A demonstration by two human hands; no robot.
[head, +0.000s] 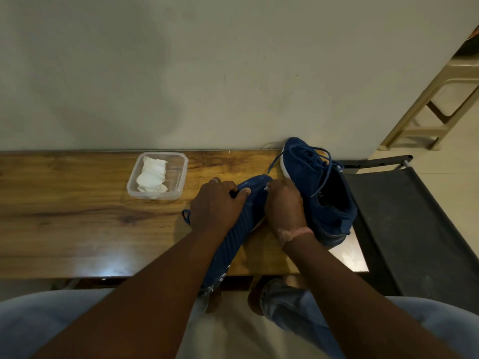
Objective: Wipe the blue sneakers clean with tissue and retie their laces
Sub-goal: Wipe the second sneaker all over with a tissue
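The near sneaker [255, 200] lies on the wooden surface [77, 218], both hands curled on it: left hand [216, 203], right hand [285, 203]. Soft, light knit; likely best held by the sole.

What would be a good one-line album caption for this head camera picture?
Both hands, left and right, hold a blue sneaker on a wooden bench beside its unlaced mate and boxed tissue.

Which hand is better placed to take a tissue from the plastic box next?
The left hand, probably. It rests on the near sneaker on the side toward the plastic box with the tissue; the right hand is farther away, beside the second sneaker.
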